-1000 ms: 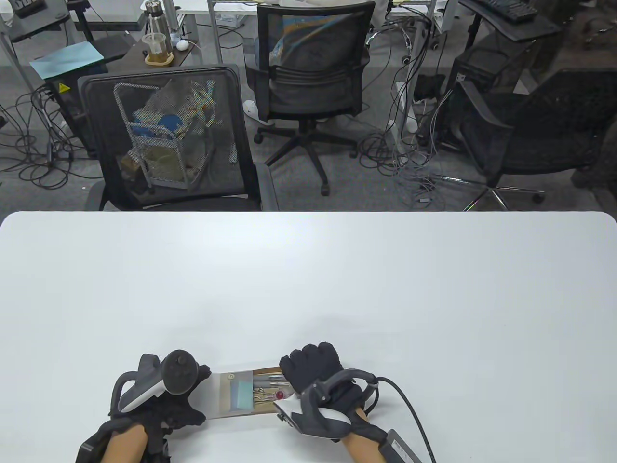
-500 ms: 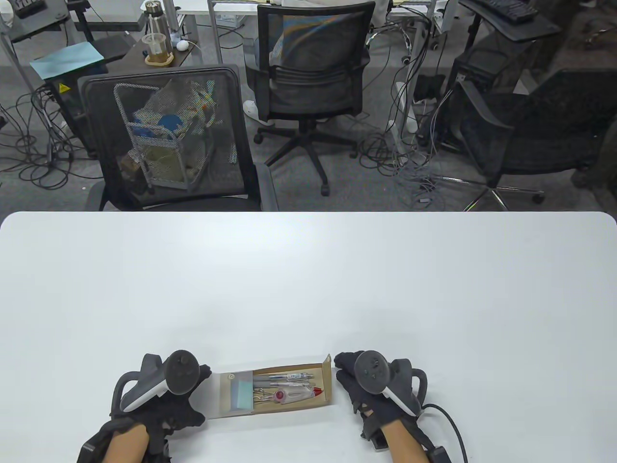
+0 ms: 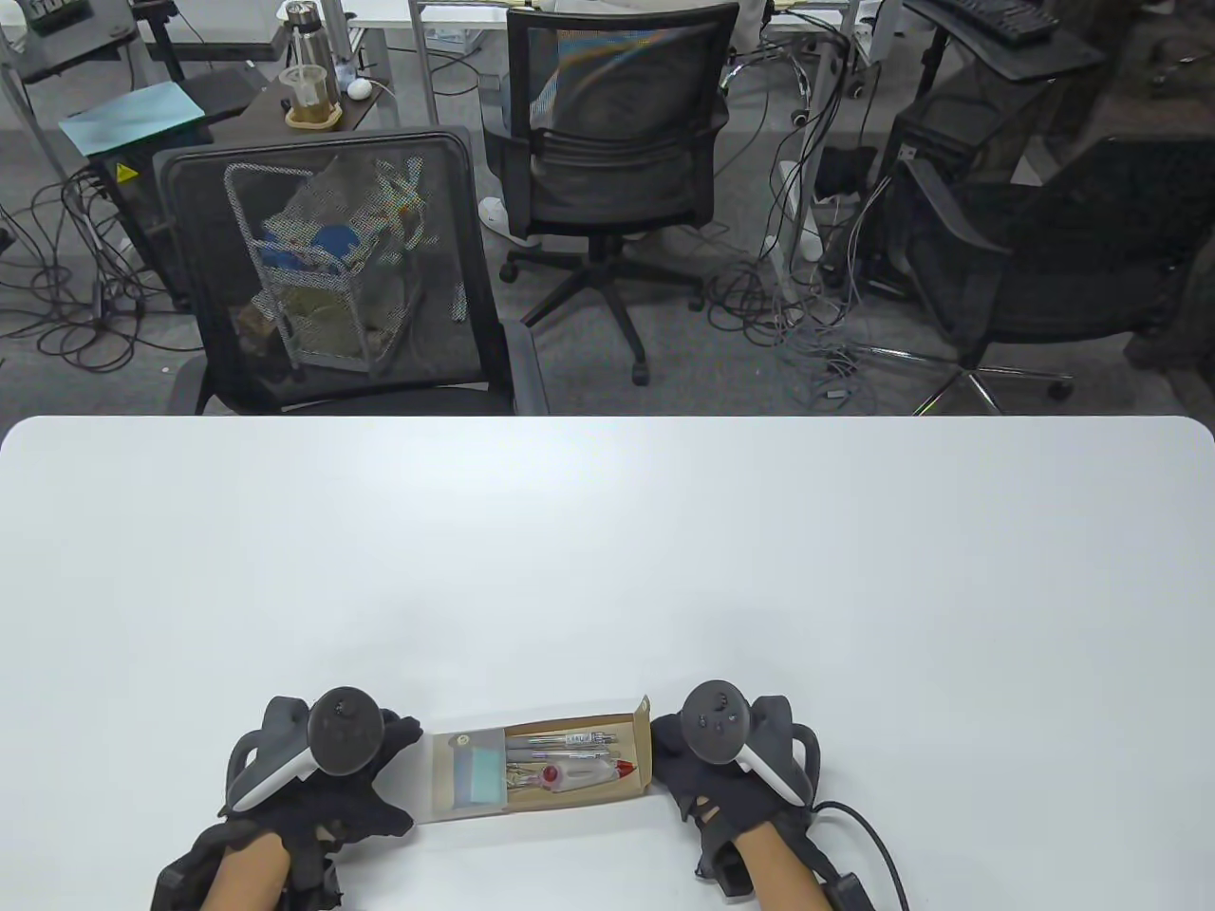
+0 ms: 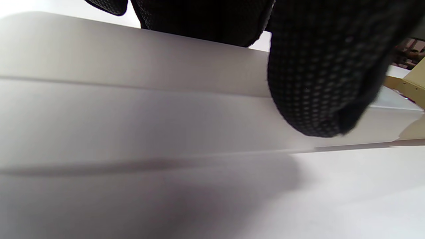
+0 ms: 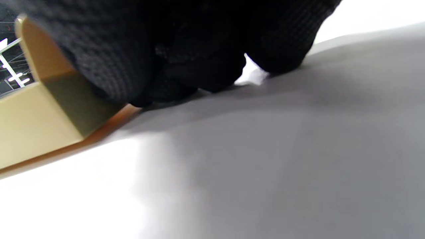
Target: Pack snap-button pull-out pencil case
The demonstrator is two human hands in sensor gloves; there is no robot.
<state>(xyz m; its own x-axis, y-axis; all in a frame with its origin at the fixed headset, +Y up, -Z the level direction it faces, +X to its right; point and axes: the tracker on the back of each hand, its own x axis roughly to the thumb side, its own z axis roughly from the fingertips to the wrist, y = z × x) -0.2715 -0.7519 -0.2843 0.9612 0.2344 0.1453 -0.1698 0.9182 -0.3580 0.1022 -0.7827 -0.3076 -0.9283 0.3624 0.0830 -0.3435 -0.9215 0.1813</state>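
The pencil case lies near the table's front edge. Its translucent white sleeve (image 3: 465, 773) is on the left, and the tan cardboard drawer (image 3: 638, 731) sticks out of it to the right. In the drawer lie pens (image 3: 560, 740), a white and red tool (image 3: 584, 773) and a pale blue eraser (image 3: 479, 771) under the sleeve. My left hand (image 3: 384, 759) holds the sleeve's left end; its fingers (image 4: 318, 83) rest on the sleeve (image 4: 132, 99). My right hand (image 3: 669, 754) presses against the drawer's right end (image 5: 36, 109).
The white table (image 3: 607, 550) stretches out behind the case. Black office chairs (image 3: 332, 275) stand beyond its far edge. A black cable (image 3: 869, 835) trails from my right wrist at the front right.
My right hand lifted off the drawer's contents, swung to the right, and now lies against the drawer's right end. The drawer has slid slightly into the sleeve. My left hand stayed put.
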